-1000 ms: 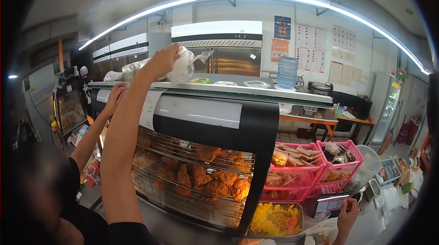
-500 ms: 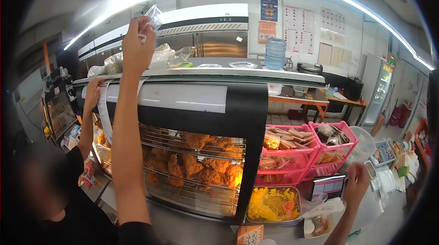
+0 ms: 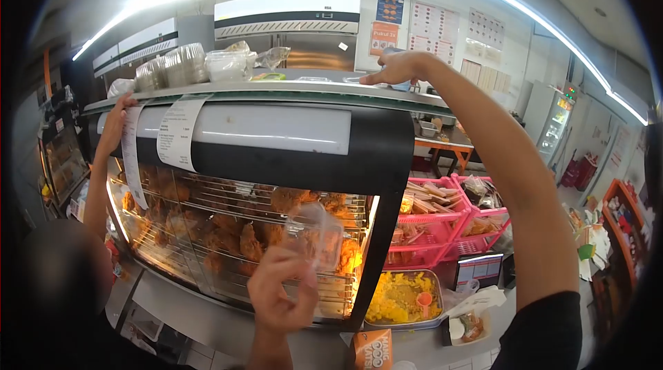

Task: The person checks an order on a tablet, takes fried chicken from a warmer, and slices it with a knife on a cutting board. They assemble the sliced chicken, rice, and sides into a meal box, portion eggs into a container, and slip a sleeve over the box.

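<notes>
My left hand (image 3: 283, 294) is closed around a small clear plastic container (image 3: 314, 232), blurred by motion, in front of the glass of the warming cabinet. Behind it, pieces of fried chicken (image 3: 252, 242) lie on wire racks. Stretched over the cabinet's top shelf is my right hand (image 3: 404, 67), its index finger pointing down at a clear plastic lid (image 3: 353, 80) on the shelf edge; whether they touch is unclear. Two paper receipts, one of them a wide slip (image 3: 178, 131), hang from the shelf edge.
At the left, a co-worker's hand (image 3: 119, 121) is at the narrow receipt (image 3: 132, 163). Stacked clear lids (image 3: 185, 62) stand on the shelf. Pink baskets (image 3: 431, 225), a tray of yellow food (image 3: 394, 301), an open box (image 3: 469, 328) and an orange carton (image 3: 371, 349) are right of the cabinet.
My left hand has come down from above the shelf with the clear container. My right hand has risen from the counter at the right to the shelf top. The view has shifted slightly.
</notes>
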